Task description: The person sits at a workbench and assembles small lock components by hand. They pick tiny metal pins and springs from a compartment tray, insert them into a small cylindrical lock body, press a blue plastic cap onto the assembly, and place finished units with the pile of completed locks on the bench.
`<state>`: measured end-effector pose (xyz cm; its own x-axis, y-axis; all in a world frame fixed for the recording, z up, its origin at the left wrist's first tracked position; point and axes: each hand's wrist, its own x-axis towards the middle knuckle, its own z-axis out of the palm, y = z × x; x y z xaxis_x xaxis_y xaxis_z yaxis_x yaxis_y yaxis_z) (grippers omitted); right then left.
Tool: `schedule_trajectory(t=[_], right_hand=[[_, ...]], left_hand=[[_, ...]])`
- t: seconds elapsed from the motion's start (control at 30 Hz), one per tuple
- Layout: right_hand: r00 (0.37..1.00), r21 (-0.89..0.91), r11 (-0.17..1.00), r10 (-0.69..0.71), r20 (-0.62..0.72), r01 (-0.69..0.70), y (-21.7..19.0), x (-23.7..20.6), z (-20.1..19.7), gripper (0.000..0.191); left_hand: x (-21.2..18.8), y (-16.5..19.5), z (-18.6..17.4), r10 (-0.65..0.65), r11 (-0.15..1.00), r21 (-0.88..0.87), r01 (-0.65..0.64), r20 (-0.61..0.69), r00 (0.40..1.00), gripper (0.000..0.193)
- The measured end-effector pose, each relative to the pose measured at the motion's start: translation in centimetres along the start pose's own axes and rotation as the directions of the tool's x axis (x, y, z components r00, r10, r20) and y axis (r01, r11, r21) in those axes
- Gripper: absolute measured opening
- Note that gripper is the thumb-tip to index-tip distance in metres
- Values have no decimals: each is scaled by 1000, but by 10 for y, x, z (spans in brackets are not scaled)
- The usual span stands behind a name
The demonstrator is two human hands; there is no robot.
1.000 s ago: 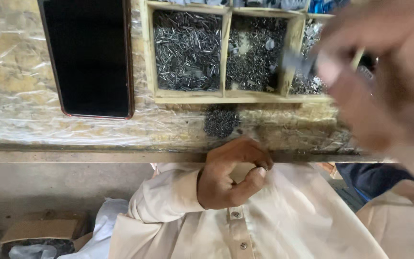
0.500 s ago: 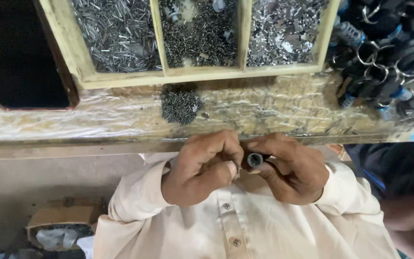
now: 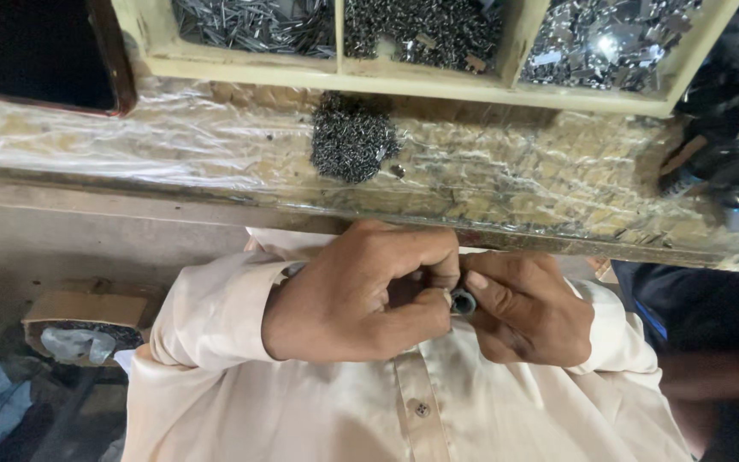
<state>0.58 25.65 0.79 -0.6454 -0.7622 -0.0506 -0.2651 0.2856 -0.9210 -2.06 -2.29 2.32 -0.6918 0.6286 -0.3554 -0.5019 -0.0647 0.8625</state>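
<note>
Both my hands meet close to my chest, just below the bench edge. My left hand (image 3: 352, 295) is curled, its thumb and forefinger pinched against a small dark round metal part (image 3: 463, 302). My right hand (image 3: 528, 312) grips that same part from the other side with thumb and fingers. The part is mostly hidden between the fingertips; only its ring-like end shows. My cream buttoned shirt (image 3: 404, 402) lies under both hands.
A plastic-covered workbench (image 3: 173, 137) runs across the top. On it lie a loose pile of small dark metal bits (image 3: 352, 141) and a wooden compartment tray (image 3: 515, 38) of pins and metal pieces. Dark ringed items (image 3: 729, 145) sit far right, a cardboard box (image 3: 79, 316) lower left.
My right hand came back from the tray area at upper right and joined my left hand at my chest; both now pinch the small part. The view has moved closer.
</note>
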Motion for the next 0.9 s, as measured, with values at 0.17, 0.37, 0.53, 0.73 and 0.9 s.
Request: schedule_trajectory(t=[0.17, 0.37, 0.53, 0.73, 0.9], right_hand=[[959, -276, 941, -243, -146, 196, 2, 12, -9, 44], [934, -536, 819, -327, -143, 205, -11, 33, -18, 39], [996, -267, 963, -62, -65, 42, -51, 74, -32, 40], [1000, -682, 731, 23, -8, -22, -39, 111, -150, 32], [997, -843, 537, -58, -57, -17, -30, 159, -180, 13]], left_hand=[[0, -8, 7, -15, 999, -31, 14, -61, 998, 11], [12, 22, 28, 685, 512, 771, -379, -100, 722, 25], [25, 16, 18, 597, 790, 354, -500, -262, 758, 24], [22, -37, 11, 663, 738, 390, -551, -265, 700, 21], [18, -46, 10, 740, 651, 486, -582, -241, 628, 20]])
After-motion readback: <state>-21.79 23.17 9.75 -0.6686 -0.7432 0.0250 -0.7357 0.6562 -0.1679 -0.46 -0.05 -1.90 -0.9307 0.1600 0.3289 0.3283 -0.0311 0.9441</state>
